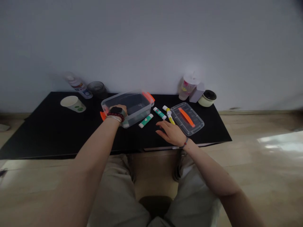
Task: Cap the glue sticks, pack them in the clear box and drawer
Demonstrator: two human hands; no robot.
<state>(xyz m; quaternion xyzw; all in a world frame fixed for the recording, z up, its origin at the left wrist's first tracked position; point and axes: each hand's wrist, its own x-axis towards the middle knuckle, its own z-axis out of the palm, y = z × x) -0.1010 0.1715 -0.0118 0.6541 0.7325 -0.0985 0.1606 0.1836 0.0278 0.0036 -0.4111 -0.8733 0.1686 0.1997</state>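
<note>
A clear plastic box with orange latches stands without its lid on the black table. My left hand reaches over its near left wall; the fingers are down inside, hidden by the hand and watch. Beside the box lie a green and white glue stick and another green glue stick. To their right lies a yellow and white stick. Just in front of these, my right hand is open, fingers slightly apart and holding nothing. The clear lid with its orange handle lies beyond that hand.
On the left are a paper cup, a spray bottle and a dark round container. A lidded tumbler, a pale box and a cream pot with black lid stand back right, near the wall.
</note>
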